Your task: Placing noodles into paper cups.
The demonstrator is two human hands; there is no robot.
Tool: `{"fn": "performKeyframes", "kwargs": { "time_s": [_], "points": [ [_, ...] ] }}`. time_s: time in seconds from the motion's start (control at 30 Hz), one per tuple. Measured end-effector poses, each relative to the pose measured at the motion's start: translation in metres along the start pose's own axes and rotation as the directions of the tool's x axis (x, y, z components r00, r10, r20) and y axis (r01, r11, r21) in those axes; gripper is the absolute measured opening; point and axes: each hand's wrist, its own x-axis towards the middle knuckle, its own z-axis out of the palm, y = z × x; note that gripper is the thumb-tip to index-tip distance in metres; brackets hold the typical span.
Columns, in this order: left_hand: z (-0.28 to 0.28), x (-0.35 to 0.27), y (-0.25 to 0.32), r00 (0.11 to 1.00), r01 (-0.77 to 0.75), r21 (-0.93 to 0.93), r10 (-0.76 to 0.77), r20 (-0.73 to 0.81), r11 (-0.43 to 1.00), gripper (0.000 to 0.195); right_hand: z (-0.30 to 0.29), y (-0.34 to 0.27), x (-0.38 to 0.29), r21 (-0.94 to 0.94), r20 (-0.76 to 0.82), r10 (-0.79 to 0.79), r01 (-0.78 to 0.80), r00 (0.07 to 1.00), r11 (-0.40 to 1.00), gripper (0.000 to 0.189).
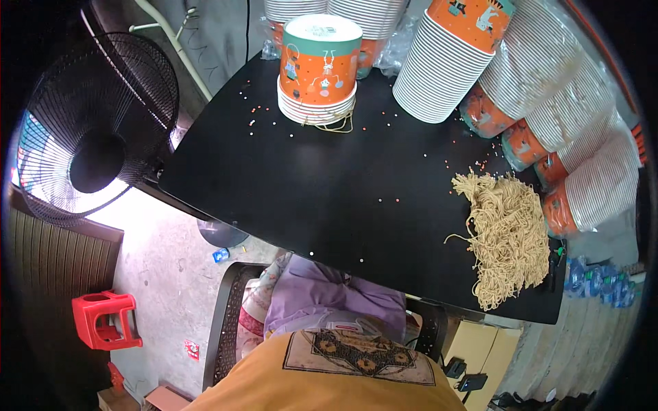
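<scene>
Neither of my hands is in view. Before me is a black table (pixel 329 185) with small white and orange bits scattered over it. A short stack of orange and green printed paper buckets (pixel 318 77) stands upside down near the far edge, with a loose loop of beige cord (pixel 339 123) at its lowest rims. To its right leans a taller stack of nested paper buckets (pixel 442 67), its white rims showing. A thick heap of beige cords (pixel 509 241) lies at the table's right side, one strand sticking out to the left.
Several bucket stacks in clear plastic (pixel 581 138) line the right edge; others (pixel 365 20) stand at the back. A black fan (pixel 97 128) is at the left. A red plastic stool (pixel 105 319), cardboard boxes (pixel 480 354) and wrapped water bottles (pixel 599 282) are on the floor.
</scene>
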Motion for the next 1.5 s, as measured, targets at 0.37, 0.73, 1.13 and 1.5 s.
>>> {"fn": "performKeyframes", "kwargs": {
  "time_s": [0.37, 0.73, 1.13, 1.5],
  "points": [
    [-0.042, 0.01, -0.03, 0.938, -0.312, 0.141, 0.281, 0.203, 0.94, 0.045, -0.001, -0.004, -0.001, 0.017, 0.003, -0.001, 0.001, 1.0, 1.0, 0.038],
    [-0.035, 0.031, -0.03, 0.985, -0.163, 0.315, 0.173, -0.006, 0.935, 0.046, -0.002, -0.019, 0.0, -0.012, 0.027, 0.028, -0.027, 0.999, 1.0, 0.036],
    [-0.036, 0.035, -0.028, 0.995, -0.051, 0.393, 0.079, -0.055, 0.918, 0.046, -0.003, -0.033, 0.003, -0.025, 0.057, 0.051, -0.05, 0.997, 0.998, 0.034],
    [-0.034, 0.037, -0.03, 0.996, 0.018, 0.473, 0.028, -0.089, 0.881, 0.046, -0.004, -0.035, 0.016, -0.007, 0.088, 0.022, -0.021, 0.996, 1.0, 0.033]
  ]
}}
